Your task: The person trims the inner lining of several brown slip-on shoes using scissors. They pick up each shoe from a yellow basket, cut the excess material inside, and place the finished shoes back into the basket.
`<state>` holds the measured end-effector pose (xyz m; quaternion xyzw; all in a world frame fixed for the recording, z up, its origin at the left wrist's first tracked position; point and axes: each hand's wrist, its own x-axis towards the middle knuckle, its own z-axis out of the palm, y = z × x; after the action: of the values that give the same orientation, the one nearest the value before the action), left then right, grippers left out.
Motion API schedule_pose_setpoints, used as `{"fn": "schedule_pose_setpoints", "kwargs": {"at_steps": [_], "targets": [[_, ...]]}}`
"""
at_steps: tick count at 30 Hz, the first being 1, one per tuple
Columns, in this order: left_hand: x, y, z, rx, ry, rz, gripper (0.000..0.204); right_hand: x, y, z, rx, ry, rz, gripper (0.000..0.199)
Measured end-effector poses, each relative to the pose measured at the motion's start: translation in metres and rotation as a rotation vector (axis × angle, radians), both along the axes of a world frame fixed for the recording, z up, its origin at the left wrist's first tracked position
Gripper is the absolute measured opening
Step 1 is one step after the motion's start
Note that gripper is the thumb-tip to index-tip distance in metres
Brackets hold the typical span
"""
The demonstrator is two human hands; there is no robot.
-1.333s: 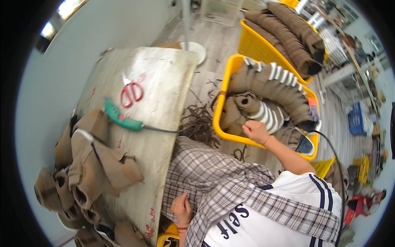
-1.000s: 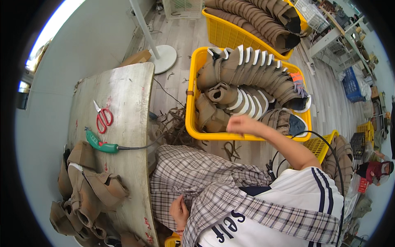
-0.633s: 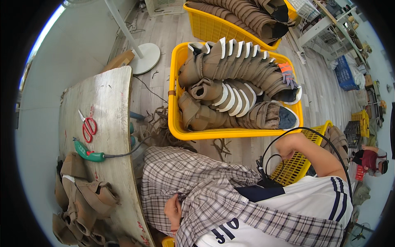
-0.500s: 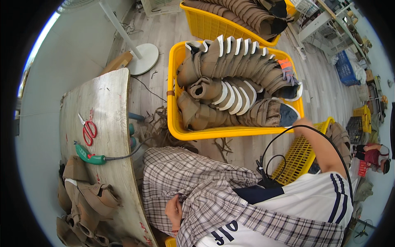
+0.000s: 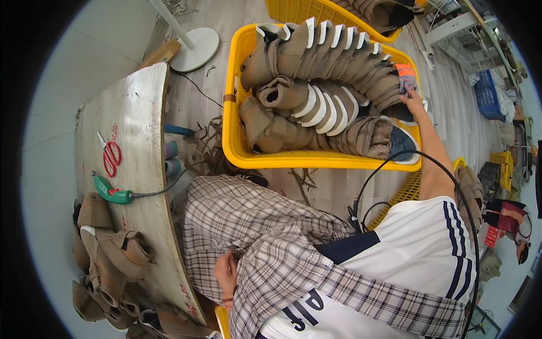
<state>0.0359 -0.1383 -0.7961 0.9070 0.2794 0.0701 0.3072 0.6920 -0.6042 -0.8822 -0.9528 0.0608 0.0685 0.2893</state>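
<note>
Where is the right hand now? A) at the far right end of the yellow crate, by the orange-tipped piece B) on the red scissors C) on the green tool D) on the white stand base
A: the right hand reaches into the yellow crate at its far right end, touching the orange-tipped piece; the scissors and green tool lie untouched on the table.

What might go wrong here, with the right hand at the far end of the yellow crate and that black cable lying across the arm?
1. The black cable loops over the right forearm near the yellow crate; pulling back may snag it.
2. The right hand touches an orange piece atop tightly packed tan shoe uppers; lifting may drag neighbours out.
3. Red scissors and a green tool lie loose near the table edge, where the left hand rests on the lap.
</note>
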Motion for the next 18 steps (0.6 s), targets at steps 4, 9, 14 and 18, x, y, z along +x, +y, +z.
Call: {"fn": "schedule_pose_setpoints", "kwargs": {"at_steps": [4,9,14,18], "targets": [[0.004,0.006,-0.001,0.010,-0.005,-0.027,0.016,-0.007,-0.036,0.022,0.390,-0.133,-0.195,0.029],[-0.007,0.005,-0.009,-0.013,-0.117,0.021,0.018,-0.065,-0.036,0.065,0.525,-0.177,-0.365,0.019],[-0.033,-0.007,-0.025,-0.059,-0.257,0.135,0.022,-0.148,0.003,0.124,0.226,-0.070,-0.038,0.017],[-0.047,-0.002,-0.039,-0.088,-0.339,0.159,0.023,-0.203,0.064,0.210,0.088,0.450,0.398,0.016]]}}
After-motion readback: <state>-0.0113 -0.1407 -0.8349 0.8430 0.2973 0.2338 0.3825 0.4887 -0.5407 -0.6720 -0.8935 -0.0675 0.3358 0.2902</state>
